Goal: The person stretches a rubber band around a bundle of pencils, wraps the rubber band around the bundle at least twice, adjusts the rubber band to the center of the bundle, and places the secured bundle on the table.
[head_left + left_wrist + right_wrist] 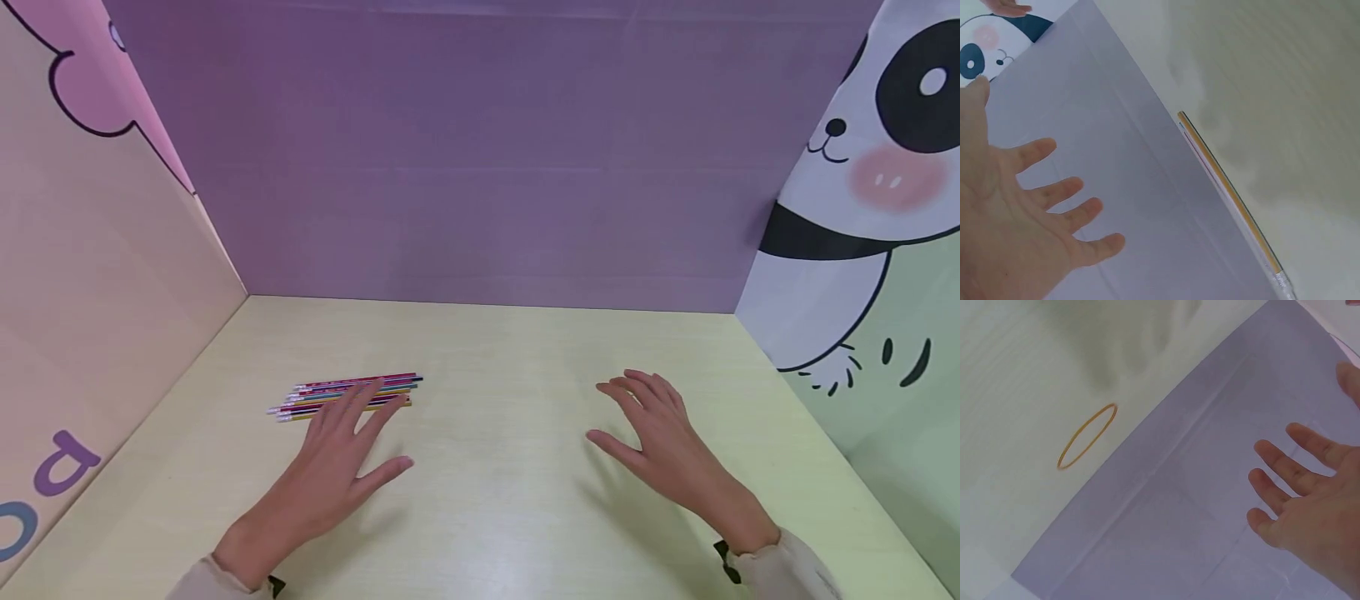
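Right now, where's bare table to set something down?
Bare: table between the pencils and right hand, back to the purple wall. Crowded: pencils by the left hand; right side, the orange band, which only the right wrist view shows.

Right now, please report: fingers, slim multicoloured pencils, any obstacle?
Left fingers, right fingers: spread, empty. Pencils: lying together, ungripped. Thin orange loop: lying apart. No obstruction seen.

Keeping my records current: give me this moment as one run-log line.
left hand: fingers spread, holding nothing, nearest pencils | right hand: holding nothing | pencils: bunched on table | orange loop: on table
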Tool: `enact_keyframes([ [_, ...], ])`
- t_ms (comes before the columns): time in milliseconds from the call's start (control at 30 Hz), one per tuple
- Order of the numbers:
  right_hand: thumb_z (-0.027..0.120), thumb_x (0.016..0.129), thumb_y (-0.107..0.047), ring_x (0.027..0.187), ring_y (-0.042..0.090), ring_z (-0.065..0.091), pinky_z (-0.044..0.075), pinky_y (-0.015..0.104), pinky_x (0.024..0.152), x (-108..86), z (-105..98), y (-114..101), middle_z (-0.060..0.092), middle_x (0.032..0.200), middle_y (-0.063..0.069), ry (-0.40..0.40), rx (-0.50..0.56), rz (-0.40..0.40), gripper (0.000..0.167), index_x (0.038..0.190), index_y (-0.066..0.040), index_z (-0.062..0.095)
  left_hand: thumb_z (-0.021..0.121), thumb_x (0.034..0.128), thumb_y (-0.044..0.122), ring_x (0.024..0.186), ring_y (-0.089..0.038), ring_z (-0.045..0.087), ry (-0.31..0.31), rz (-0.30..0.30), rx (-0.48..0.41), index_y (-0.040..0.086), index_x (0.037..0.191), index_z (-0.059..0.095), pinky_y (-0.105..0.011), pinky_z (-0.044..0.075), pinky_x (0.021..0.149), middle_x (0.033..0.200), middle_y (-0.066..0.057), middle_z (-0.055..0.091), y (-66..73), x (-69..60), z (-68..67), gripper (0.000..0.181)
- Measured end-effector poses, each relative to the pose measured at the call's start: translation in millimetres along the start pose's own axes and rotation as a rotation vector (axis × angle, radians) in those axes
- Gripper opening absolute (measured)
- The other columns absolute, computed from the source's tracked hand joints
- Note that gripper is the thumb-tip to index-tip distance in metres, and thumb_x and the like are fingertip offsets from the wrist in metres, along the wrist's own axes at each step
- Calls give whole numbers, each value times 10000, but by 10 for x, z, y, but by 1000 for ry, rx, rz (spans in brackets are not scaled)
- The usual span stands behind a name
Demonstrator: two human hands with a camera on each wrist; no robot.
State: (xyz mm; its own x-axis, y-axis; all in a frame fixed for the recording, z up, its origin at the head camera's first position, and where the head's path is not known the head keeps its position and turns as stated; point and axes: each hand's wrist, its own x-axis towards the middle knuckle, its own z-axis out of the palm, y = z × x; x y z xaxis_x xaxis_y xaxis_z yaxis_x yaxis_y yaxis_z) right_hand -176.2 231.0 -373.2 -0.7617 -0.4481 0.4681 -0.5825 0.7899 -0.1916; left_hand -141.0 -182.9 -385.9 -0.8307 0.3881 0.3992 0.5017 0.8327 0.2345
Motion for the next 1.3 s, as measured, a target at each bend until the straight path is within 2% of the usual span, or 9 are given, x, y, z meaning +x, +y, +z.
enact_keyframes([
  [133, 683, 945, -383, 1332, 285, 412, 275, 554, 1093, 84, 36, -81, 566, 1320, 34, -34, 118, 30, 482, 1332, -120, 564, 610, 981, 434, 1456, -350, 245, 42, 3, -96, 238, 1494, 425, -627, 223, 1112, 1613, -40, 245, -24, -29, -54, 579],
  [367, 610, 975, -468, 1342, 167, 443, 385, 472, 1080, 239, 106, -261, 548, 1367, -93, -140, 391, 139, 483, 1370, -197, 546, 608, 1005, 303, 1455, -284, 247, 100, -65, -259, 187, 1442, 473, -589, 303, 1076, 1576, -9, 293, -113, -71, -140, 471],
  [667, 609, 964, -503, 1319, 140, 489, 407, 526, 1071, 470, 258, -492, 577, 1323, -135, -211, 630, 221, 444, 1338, -269, 559, 582, 1017, 175, 1428, -333, 274, 163, -155, -452, 133, 1405, 508, -610, 318, 1010, 1548, -68, 321, -356, -112, -221, 397],
  [767, 614, 961, -501, 1311, 158, 499, 422, 531, 1056, 553, 294, -532, 579, 1314, -130, -236, 691, 244, 420, 1319, -286, 567, 529, 1045, 194, 1400, -260, 326, 163, -201, -489, 151, 1399, 510, -411, 337, 1053, 1533, -39, 354, -431, -135, -256, 357],
  [900, 615, 973, -464, 1304, 175, 510, 404, 525, 1081, 630, 318, -547, 584, 1317, -113, -245, 757, 255, 393, 1314, -274, 566, 454, 1076, 222, 1345, -84, 358, 176, -252, -552, 145, 1407, 490, -104, 325, 968, 1518, -26, 382, -530, -156, -292, 342],
  [1033, 596, 999, -402, 1282, 181, 535, 389, 477, 1107, 703, 364, -544, 583, 1335, -50, -247, 822, 242, 389, 1333, -207, 548, 401, 1092, 245, 1356, 23, 307, 196, -294, -628, 90, 1431, 456, -48, 305, 970, 1515, -52, 379, -653, -158, -341, 377],
  [1133, 585, 1011, -371, 1275, 203, 544, 408, 455, 1095, 762, 408, -541, 571, 1357, 14, -249, 895, 260, 406, 1353, -160, 527, 367, 1098, 298, 1362, 12, 301, 205, -343, -673, 93, 1458, 434, -89, 287, 976, 1522, -13, 384, -739, -163, -383, 420],
  [1200, 581, 1012, -379, 1284, 210, 539, 409, 458, 1094, 805, 439, -543, 562, 1372, 39, -254, 951, 296, 435, 1378, -158, 499, 350, 1099, 327, 1352, -6, 312, 218, -370, -700, 113, 1463, 439, -100, 290, 975, 1507, 27, 403, -790, -170, -407, 432],
  [1300, 575, 1009, -409, 1309, 200, 513, 362, 467, 1128, 870, 492, -550, 563, 1379, 29, -263, 1031, 364, 485, 1422, -194, 440, 358, 1097, 323, 1349, -17, 342, 270, -382, -802, 118, 1401, 493, -80, 302, 1023, 1457, 52, 454, -867, -177, -430, 391],
])
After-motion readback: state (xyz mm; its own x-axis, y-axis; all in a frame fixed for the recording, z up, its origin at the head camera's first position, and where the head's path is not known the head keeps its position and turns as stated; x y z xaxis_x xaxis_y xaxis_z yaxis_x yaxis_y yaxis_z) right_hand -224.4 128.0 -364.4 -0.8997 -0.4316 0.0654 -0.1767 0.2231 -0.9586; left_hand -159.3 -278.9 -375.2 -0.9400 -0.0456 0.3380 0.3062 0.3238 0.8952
